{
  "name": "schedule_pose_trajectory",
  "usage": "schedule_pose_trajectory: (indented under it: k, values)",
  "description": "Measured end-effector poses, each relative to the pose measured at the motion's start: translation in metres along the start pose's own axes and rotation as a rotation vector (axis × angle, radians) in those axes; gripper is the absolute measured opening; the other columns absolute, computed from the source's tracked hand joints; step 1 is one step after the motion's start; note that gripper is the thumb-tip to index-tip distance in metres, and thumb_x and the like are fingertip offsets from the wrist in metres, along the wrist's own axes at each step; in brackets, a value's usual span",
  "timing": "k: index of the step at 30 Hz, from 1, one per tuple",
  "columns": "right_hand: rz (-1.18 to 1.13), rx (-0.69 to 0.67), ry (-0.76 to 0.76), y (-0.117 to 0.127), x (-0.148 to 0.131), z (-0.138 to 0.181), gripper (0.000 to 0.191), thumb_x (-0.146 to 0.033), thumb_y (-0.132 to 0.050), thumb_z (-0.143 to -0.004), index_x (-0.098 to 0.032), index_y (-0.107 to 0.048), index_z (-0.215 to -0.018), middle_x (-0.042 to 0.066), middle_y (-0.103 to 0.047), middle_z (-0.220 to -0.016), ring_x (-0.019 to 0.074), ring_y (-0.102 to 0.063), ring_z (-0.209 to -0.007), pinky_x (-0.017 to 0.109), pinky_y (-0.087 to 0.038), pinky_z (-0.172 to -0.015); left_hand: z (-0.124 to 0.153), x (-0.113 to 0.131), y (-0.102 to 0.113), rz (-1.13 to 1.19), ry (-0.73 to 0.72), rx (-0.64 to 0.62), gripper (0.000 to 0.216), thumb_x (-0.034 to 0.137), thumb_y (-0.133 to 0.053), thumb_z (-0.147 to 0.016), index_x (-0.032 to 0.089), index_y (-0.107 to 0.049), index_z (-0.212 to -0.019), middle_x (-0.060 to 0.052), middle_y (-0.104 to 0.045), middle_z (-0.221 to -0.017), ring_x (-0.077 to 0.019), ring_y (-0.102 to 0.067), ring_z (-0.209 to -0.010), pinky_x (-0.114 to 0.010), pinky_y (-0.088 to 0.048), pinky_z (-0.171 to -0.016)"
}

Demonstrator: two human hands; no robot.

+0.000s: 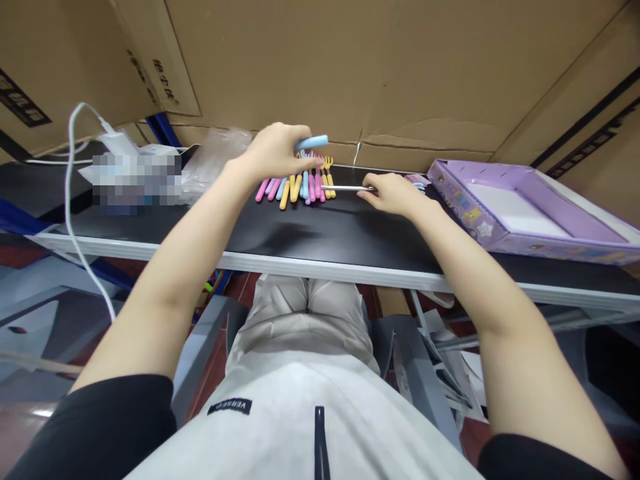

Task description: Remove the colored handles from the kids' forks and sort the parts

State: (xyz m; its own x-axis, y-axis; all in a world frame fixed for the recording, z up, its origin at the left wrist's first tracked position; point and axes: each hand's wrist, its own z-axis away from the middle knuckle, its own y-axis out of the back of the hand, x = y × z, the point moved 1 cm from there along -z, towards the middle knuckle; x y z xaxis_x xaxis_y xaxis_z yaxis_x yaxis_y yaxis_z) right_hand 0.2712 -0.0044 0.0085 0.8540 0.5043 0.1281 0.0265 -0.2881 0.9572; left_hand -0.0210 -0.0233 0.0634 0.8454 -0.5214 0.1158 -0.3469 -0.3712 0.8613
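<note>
My left hand [277, 152] is raised a little above the black table [310, 233], fingers closed on a light blue handle [311, 142]. Just below it lies a row of several small pink, yellow and blue-handled utensils [295, 187], some ending in fork tines. To their right, my right hand [393, 193] rests on the table, pinching a thin silver metal piece [345, 188] that points left toward the row.
An open purple box [525, 210] with cartoon print sits at the right end of the table. Clear plastic bags [213, 160], a white charger [117, 141] with its cable and a blurred item lie at the left. Cardboard sheets [380, 67] stand behind the table.
</note>
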Motion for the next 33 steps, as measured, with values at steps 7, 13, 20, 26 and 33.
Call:
schedule_pose_trajectory:
  k: [7, 13, 20, 26, 33]
  values:
    - [-0.006, 0.034, 0.069, 0.016, -0.020, -0.030, 0.029, -0.024, -0.055, -0.096, -0.016, -0.076, -0.114, 0.013, -0.078, -0.104, 0.0317, -0.071, -0.102, 0.039, -0.048, -0.089, -0.018, 0.008, -0.049, 0.028, -0.068, -0.171, 0.029, 0.045, -0.067, -0.088, 0.018, -0.078, -0.093, -0.007, -0.074, -0.084, -0.0290, -0.072, -0.096, -0.034, -0.047, -0.085]
    - [0.053, 0.101, 0.022, 0.027, -0.019, -0.050, 0.030, -0.024, -0.051, -0.101, -0.014, -0.078, -0.109, 0.019, -0.074, -0.119, 0.0362, -0.064, -0.123, 0.057, -0.039, -0.113, -0.011, 0.003, -0.065, 0.143, -0.044, -0.138, 0.026, 0.038, -0.059, -0.089, 0.017, -0.071, -0.079, -0.007, -0.071, -0.073, -0.0259, -0.071, -0.083, -0.032, -0.048, -0.078]
    - [0.058, 0.343, -0.098, 0.008, 0.002, -0.051, 0.038, -0.021, -0.042, -0.107, -0.021, -0.077, -0.122, 0.014, -0.070, -0.139, 0.0350, -0.056, -0.138, 0.068, -0.024, -0.127, 0.000, 0.012, -0.064, 0.423, 0.070, -0.150, 0.028, 0.036, -0.053, -0.091, 0.018, -0.063, -0.072, 0.001, -0.061, -0.058, -0.0154, -0.060, -0.060, -0.025, -0.047, -0.066]
    - [0.095, 0.298, -0.092, -0.009, 0.002, -0.048, 0.042, -0.022, -0.036, -0.112, -0.017, -0.077, -0.122, 0.014, -0.075, -0.126, 0.0320, -0.059, -0.130, 0.061, -0.037, -0.117, 0.006, 0.026, -0.060, 0.530, 0.143, -0.199, 0.032, 0.036, -0.056, -0.095, 0.018, -0.059, -0.068, 0.001, -0.059, -0.055, -0.0133, -0.054, -0.052, -0.025, -0.042, -0.058]
    - [0.179, 0.258, -0.073, -0.010, -0.007, -0.045, 0.043, -0.017, -0.035, -0.111, -0.020, -0.076, -0.124, 0.012, -0.076, -0.123, 0.0296, -0.064, -0.117, 0.054, -0.042, -0.109, 0.011, 0.031, -0.059, 0.678, 0.162, -0.211, 0.022, 0.027, -0.058, -0.092, 0.017, -0.063, -0.074, 0.002, -0.056, -0.054, -0.0112, -0.049, -0.049, -0.023, -0.038, -0.054]
